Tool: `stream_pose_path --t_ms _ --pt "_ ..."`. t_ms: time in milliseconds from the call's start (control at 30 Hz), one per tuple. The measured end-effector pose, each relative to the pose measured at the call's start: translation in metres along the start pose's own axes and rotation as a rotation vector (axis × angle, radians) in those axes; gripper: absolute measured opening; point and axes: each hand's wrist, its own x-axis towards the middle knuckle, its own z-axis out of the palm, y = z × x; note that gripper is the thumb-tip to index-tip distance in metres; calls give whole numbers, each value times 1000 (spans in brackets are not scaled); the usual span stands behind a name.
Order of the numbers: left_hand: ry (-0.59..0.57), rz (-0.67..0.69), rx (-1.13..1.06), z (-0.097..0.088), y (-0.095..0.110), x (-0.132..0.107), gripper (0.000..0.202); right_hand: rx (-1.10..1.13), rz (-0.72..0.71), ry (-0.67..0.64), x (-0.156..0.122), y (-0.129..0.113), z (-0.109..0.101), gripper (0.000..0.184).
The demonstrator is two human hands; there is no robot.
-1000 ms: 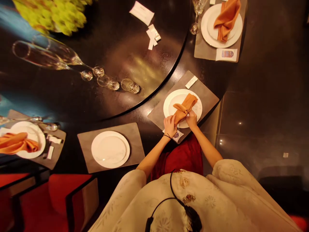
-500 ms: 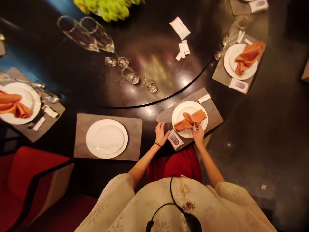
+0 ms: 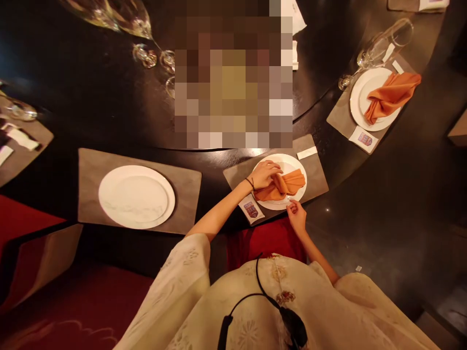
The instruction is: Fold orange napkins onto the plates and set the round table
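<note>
An orange cloth napkin (image 3: 296,183), gathered at its middle, lies across a white plate (image 3: 302,198) on a grey placemat (image 3: 317,182). From the upper left, my left hand (image 3: 266,175) reaches over the plate, its bent fingers on the napkin's raised fold. My right hand (image 3: 297,215) is at the plate's near rim, thumb and fingertips pinched together. A small clear glint shows by those fingertips, too small to name. Beside the plate, a white packet with a printed emblem (image 3: 251,209) lies near my left wrist.
To the left, a placemat (image 3: 189,194) bears stacked white plates (image 3: 136,221). Another setting with a folded orange napkin (image 3: 392,97) is at the right. Glasses (image 3: 144,56) stand on the dark turntable. A blurred block covers part of the table. Red chairs (image 3: 266,243) are at the near edge.
My left hand has moved from beside the placemat onto the napkin. My right hand has drawn back from the napkin's middle to the plate's near rim. The view has shifted.
</note>
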Motion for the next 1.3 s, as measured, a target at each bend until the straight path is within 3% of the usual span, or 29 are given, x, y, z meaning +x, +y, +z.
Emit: stream_pose_path --t_ms 100,267,433,633,733,800,867,933,967,1000,1067,1100,1133,1200,1300 --pt "-271 132 93 11 6 38 42 -37 -7 -12 14 -6 11 49" --pt "-422 186 160 33 1 43 26 -210 59 52 37 -14 45 33" --pt "-326 213 151 46 -3 30 22 -257 40 112 42 -16 57 34" --pt "-206 130 70 56 -1 27 18 -202 3 118 46 -30 65 24" --pt "-174 123 43 54 4 19 28 -304 61 82 43 -40 50 14" --pt "-85 112 19 41 3 4 39 -382 85 -31 37 -46 17 11" --pt "130 33 13 14 -7 -21 39 -381 83 -317 34 -57 -32 21" --pt "522 -174 49 -28 -29 -51 28 -286 107 -780 44 -77 -80 27" --pt "767 -320 77 -55 -45 -64 24 -234 98 -902 56 -92 -95 31" --pt "1013 -475 99 -83 -63 -75 23 -191 44 -914 71 -110 -102 36" --pt "1375 -725 73 -140 -104 -87 33 -127 -174 -692 113 -155 -82 40" --pt "1437 -777 7 -165 -125 -87 41 -107 -306 -550 137 -178 -56 44" --pt "1434 -793 -82 -186 -146 -83 48 -72 -417 -475 161 -200 -22 50" --pt "1334 -796 -288 -214 -182 -70 60 -34 -528 -473 202 -235 56 74" --pt "1271 -856 -501 -232 -218 -49 63 -65 -624 -457 240 -262 154 99"
